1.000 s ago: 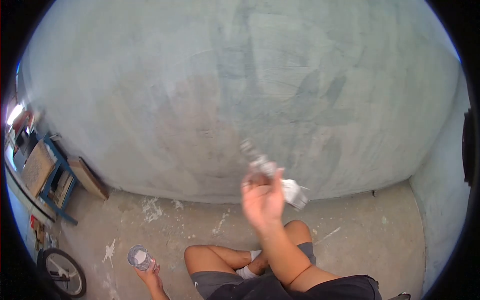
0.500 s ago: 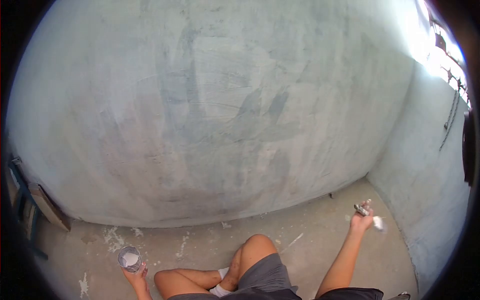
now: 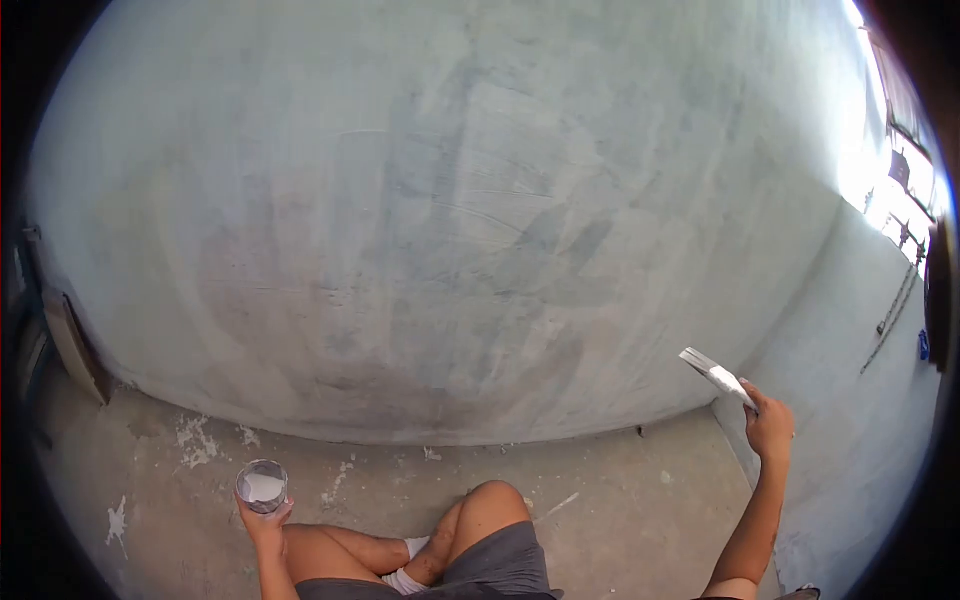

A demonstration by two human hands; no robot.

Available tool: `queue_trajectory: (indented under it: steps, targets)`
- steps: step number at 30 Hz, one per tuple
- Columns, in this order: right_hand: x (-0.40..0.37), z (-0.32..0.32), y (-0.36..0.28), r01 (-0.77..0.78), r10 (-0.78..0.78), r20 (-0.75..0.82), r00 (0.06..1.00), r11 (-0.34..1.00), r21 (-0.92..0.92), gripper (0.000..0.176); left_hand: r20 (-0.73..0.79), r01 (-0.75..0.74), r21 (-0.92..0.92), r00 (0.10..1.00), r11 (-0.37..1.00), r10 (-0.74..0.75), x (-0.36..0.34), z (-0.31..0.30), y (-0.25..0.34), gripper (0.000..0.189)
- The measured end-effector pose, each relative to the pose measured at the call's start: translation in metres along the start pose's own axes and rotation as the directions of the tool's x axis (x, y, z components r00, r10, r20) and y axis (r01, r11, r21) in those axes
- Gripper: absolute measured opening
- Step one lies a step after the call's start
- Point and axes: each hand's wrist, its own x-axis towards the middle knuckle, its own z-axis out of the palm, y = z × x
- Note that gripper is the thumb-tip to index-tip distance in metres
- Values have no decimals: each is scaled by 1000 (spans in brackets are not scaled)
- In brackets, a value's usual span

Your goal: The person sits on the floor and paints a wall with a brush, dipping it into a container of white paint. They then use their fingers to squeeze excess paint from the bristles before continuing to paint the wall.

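Observation:
In the head view, my left hand (image 3: pixel 265 518) is wrapped around a round, open-topped cup (image 3: pixel 263 487) at the lower left, above the floor near my knee. White paint (image 3: pixel 262 488) lies inside the cup. On the far right, my right hand (image 3: pixel 770 428) is raised and closed around a paintbrush (image 3: pixel 722 380) coated in white. The brush points up and left toward the wall (image 3: pixel 480 270), overlapping its lower right part in this view. Darker streaks and patches mark the middle of that wall.
My crossed legs (image 3: pixel 400 550) rest on the concrete floor (image 3: pixel 590 490), which has white splatters. Boards (image 3: pixel 75 350) lean at the left. On the right side wall (image 3: pixel 850 350), a chain (image 3: pixel 893 320) hangs below a bright window (image 3: pixel 890 190).
My right hand has risen and moved right, and the brush has swung from pointing down to pointing up-left. My left hand still holds the cup. The camera view has shifted slightly.

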Motion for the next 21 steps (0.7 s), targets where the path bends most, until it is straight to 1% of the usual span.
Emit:
queue_trajectory:
  steps: [2, 3, 5, 6, 7, 9, 11, 12, 13, 14, 15, 16, 17, 18, 19, 20, 21]
  targets:
    - [16, 0, -15, 209, -210, -65, 976, 978, -16, 42, -19, 14, -33, 1000, 999, -15, -12, -6, 16, 90]
    - [24, -1, -26, 214, -214, -71, 974, 977, -8, 42, -56, 26, -40, 998, 999, -28, -16, -11, 24, 91]
    - [40, -3, -57, 345, -351, -68, 934, 935, -85, 42, -98, 31, -45, 995, 998, -36, -19, -22, 32, 92]
    - [47, -2, -74, 353, -358, -70, 931, 933, -76, 42, -138, 31, -59, 990, 998, -39, -21, -31, 33, 93]
    - [53, 1, -92, 392, -395, -51, 917, 918, -64, 42, -183, 31, -72, 982, 997, -44, -25, -41, 33, 94]
    - [56, 16, -131, 457, -458, -34, 888, 889, -35, 42, -227, 17, -98, 973, 995, -39, -33, -60, 31, 93]
    - [56, 36, -177, 640, -638, 43, 769, 768, -39, 45, -290, -3, -123, 957, 992, -33, -42, -77, 28, 93]
    - [51, 50, -203, 726, -721, 112, 684, 687, -18, 46, -303, 3, -117, 952, 993, -39, -46, -85, 27, 93]
    - [46, 67, -231, 802, -790, 181, 586, 598, 13, 47, -315, 12, -106, 948, 994, -45, -48, -89, 30, 92]
    - [34, 75, -260, 864, -853, 244, 462, 495, 94, 48, -343, -1, -96, 939, 995, -32, -53, -93, 33, 92]
    - [18, 71, -289, 895, -882, 315, 350, 414, 164, 49, -364, 10, -86, 930, 996, -40, -58, -95, 36, 91]
    - [7, 77, -315, 880, -923, 295, 247, 341, 330, 48, -383, 23, -72, 923, 997, -49, -62, -96, 39, 91]
    - [-6, 80, -338, 816, -965, 203, 165, 250, 521, 38, -397, 13, -61, 917, 998, -36, -64, -100, 40, 91]
    - [-15, 95, -362, 653, -993, 48, 107, 106, 750, 33, -421, 18, -37, 907, 999, -32, -65, -103, 39, 91]
    - [-23, 111, -390, 433, -989, -117, 85, -69, 899, 30, -447, 26, -12, 894, 1000, -29, -62, -105, 37, 91]
    - [-13, 99, -421, 226, -986, 155, 57, 164, 960, 32, -470, 28, 19, 882, 999, -16, -51, -94, 36, 91]
    - [-27, 115, -437, -242, -978, 109, 176, 65, 968, 27, -479, 40, 34, 878, 999, -19, -51, -88, 36, 91]
